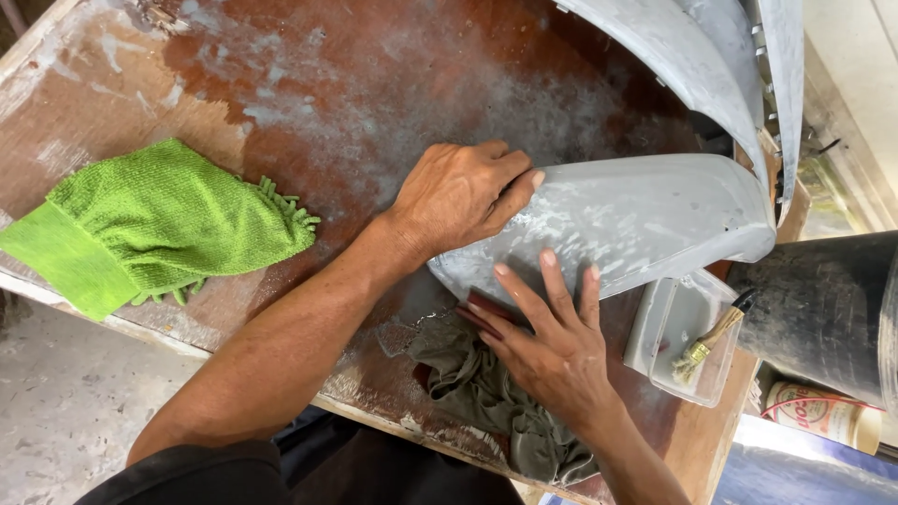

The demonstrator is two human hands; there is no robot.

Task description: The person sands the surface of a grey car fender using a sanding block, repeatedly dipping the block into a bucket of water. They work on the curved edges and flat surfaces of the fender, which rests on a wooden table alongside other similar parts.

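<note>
Grey primer panel (636, 220) looks partly sanded, patchy yet; my left hand (458, 192) grips its edge, right hand (552, 346) spread flat on it.

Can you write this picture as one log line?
left hand: gripping grey panel edge | right hand: pressing panel, over grey rag | green mitt: lying apart

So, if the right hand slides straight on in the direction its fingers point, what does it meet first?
The right hand points up the picture, fingertips already on the grey curved panel. Going on, it would slide over that panel; beyond it lies the dusty wooden table.
</note>
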